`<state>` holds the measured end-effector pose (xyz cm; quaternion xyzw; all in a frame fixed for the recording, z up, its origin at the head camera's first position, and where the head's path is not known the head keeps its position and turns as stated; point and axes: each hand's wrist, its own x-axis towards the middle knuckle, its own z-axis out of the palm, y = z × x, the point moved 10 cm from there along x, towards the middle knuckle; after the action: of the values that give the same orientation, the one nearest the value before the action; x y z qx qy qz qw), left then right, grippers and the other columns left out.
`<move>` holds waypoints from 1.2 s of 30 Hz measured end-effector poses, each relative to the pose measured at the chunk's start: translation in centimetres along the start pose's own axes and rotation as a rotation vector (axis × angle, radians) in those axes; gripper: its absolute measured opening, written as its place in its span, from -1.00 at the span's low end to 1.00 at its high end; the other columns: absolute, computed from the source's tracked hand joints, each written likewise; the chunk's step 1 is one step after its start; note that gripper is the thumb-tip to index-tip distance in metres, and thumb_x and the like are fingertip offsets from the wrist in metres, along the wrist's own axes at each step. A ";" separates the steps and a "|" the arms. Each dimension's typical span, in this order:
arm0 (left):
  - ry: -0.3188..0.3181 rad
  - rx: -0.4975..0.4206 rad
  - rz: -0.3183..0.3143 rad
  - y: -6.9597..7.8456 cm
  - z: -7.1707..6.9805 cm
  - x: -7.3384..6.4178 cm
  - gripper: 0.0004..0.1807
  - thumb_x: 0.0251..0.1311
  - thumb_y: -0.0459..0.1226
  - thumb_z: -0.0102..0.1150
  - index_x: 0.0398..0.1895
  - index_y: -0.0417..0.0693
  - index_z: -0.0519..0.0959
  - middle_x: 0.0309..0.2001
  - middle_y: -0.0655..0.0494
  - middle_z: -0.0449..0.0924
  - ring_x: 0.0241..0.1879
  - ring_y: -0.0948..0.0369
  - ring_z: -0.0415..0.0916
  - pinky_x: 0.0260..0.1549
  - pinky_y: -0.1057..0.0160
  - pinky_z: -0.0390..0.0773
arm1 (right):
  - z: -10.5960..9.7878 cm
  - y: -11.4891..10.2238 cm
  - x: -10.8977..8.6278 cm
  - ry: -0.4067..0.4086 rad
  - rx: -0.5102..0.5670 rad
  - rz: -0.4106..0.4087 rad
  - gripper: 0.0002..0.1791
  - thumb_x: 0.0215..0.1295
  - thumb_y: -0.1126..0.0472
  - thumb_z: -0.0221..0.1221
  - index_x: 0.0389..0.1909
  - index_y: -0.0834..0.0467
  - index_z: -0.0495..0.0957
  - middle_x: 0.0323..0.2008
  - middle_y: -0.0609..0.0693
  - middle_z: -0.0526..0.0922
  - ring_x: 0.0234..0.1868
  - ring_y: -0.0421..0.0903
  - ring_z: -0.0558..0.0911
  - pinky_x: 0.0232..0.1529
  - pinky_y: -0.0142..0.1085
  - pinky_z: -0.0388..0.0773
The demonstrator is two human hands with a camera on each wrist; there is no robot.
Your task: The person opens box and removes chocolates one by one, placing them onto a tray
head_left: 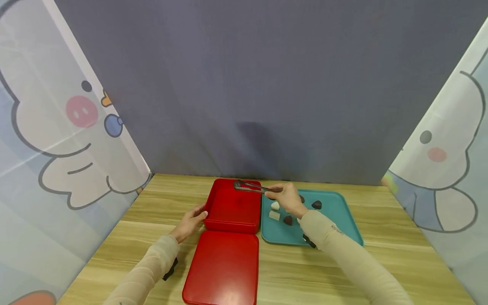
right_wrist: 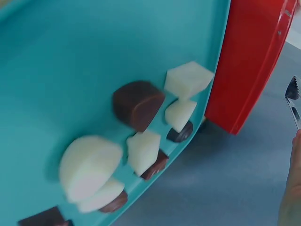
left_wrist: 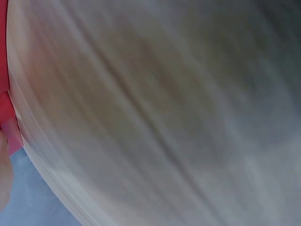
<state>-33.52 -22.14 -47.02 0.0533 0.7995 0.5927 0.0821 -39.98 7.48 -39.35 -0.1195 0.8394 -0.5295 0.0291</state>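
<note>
My right hand (head_left: 287, 198) grips a pair of metal tongs (head_left: 253, 187), which reach left over the open red box (head_left: 231, 226). In the right wrist view the serrated tip of the tongs (right_wrist: 293, 89) shows at the right edge, with no piece visible in it. My left hand (head_left: 190, 221) holds the box at its left side, the thumb at the rim. Under the right forearm lies a teal tray (head_left: 335, 228) bearing several chocolate-like pieces, among them a brown one (right_wrist: 138, 104) and a white one (right_wrist: 188, 79).
A flat red lid (head_left: 223, 269) lies on the wooden table (head_left: 297, 279) in front of the box. The tray stands close against the box's right side. A grey curtain (head_left: 244, 84) hangs behind, with printed cloth on both sides. The left wrist view is mostly blurred.
</note>
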 end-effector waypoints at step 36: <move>-0.027 -0.030 0.008 -0.1 0.0 0.3 -0.38 0.39 -0.22 -0.16 0.41 -0.29 -0.05 0.38 -0.27 0.00 0.36 -0.13 -0.02 0.30 -0.12 0.08 | -11.5 5.1 -8.6 0.076 -0.169 0.066 -0.55 0.08 -0.06 0.27 -0.10 0.17 0.63 -0.24 0.09 0.68 -0.23 -0.12 0.57 -0.28 -0.23 0.53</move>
<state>-33.78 -22.09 -47.13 0.0632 0.7892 0.6040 0.0911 -34.52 21.68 -39.61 -0.0738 0.8849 -0.4598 0.0043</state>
